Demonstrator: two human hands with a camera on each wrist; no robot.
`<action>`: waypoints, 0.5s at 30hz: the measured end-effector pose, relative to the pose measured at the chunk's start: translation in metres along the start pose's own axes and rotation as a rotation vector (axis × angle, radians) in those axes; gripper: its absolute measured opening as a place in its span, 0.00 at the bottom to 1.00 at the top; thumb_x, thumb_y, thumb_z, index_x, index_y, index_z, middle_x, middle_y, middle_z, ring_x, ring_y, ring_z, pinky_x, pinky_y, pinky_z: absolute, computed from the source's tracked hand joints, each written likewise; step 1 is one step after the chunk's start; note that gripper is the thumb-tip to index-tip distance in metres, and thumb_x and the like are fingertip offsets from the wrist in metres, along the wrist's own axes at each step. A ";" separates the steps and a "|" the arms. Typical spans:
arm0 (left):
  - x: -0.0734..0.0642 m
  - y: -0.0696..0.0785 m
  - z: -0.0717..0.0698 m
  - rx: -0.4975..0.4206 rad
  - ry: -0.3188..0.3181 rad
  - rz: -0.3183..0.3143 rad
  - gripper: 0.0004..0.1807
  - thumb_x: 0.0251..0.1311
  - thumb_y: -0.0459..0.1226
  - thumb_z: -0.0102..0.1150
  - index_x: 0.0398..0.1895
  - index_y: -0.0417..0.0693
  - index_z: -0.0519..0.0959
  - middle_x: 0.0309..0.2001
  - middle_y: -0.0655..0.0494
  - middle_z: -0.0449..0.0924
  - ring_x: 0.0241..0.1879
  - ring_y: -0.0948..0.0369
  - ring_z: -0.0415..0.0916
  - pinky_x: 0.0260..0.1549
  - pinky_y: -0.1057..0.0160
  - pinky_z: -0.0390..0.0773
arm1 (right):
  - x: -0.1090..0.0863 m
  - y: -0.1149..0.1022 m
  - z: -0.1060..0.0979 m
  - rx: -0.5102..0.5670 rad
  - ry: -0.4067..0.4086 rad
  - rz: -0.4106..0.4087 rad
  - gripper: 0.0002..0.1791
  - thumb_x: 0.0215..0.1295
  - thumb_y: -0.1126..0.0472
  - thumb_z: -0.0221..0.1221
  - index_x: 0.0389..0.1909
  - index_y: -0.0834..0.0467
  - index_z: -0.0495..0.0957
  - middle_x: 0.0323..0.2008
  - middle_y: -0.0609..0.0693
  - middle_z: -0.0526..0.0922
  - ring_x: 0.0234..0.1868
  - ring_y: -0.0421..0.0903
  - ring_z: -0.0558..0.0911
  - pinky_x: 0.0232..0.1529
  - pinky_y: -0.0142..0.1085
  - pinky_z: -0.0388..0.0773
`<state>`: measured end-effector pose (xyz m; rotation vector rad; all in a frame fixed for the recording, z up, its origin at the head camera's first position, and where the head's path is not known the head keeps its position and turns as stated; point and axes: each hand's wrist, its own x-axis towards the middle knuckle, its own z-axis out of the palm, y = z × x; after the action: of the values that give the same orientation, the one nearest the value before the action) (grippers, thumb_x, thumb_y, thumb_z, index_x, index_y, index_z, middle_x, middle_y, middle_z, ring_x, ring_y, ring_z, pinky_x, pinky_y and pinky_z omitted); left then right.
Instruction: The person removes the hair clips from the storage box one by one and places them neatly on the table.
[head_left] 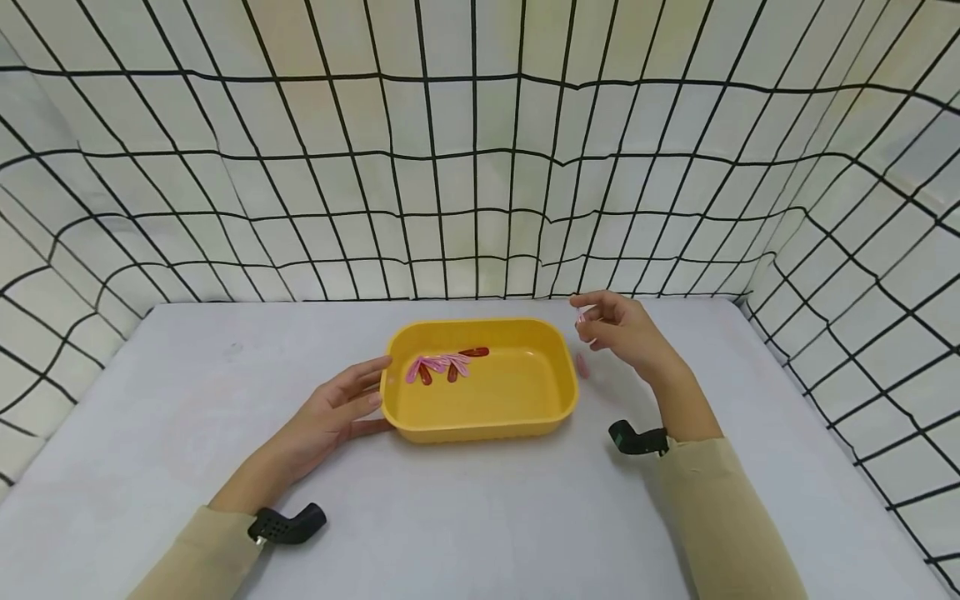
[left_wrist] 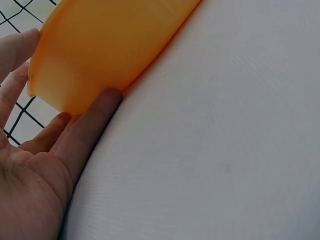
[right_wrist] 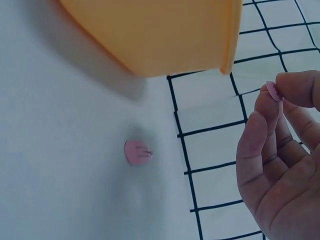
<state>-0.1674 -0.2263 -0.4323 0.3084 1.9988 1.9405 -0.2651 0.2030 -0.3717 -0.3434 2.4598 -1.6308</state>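
Note:
A yellow plastic tub [head_left: 555, 400] stands mid-table with several pink and red hair clips [head_left: 446, 365] lying in its left half. My left hand [head_left: 341, 408] lies flat against the tub's left wall [left_wrist: 100, 45], fingers [left_wrist: 92, 117] straight. My right hand [head_left: 611, 321] hovers just beyond the tub's far right corner and pinches a small pink clip [right_wrist: 273, 91] between thumb and fingertips. Another pink clip [right_wrist: 137, 152] lies on the table [head_left: 187, 400] right of the tub [right_wrist: 165, 35], below that hand.
White cloth walls with a black grid [head_left: 480, 150] close in the table on the back and both sides. Black wrist-camera mounts [head_left: 288, 525] sit on both sleeves.

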 end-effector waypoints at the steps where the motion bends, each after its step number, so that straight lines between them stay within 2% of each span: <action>1: 0.000 0.000 0.000 0.000 0.000 0.000 0.30 0.75 0.39 0.51 0.77 0.54 0.58 0.78 0.46 0.51 0.67 0.54 0.69 0.55 0.53 0.81 | 0.001 0.002 -0.001 0.001 0.004 0.006 0.19 0.69 0.61 0.60 0.60 0.55 0.75 0.40 0.56 0.79 0.40 0.50 0.79 0.42 0.35 0.84; 15: -0.001 0.000 0.001 -0.002 0.003 -0.001 0.30 0.75 0.39 0.51 0.77 0.54 0.59 0.77 0.47 0.52 0.68 0.52 0.68 0.55 0.53 0.81 | 0.006 0.027 -0.009 -0.071 0.035 0.100 0.22 0.70 0.61 0.58 0.63 0.60 0.73 0.41 0.59 0.80 0.41 0.53 0.79 0.42 0.33 0.84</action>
<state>-0.1666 -0.2258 -0.4324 0.3042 1.9987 1.9434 -0.2756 0.2194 -0.3927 -0.1992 2.5212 -1.5266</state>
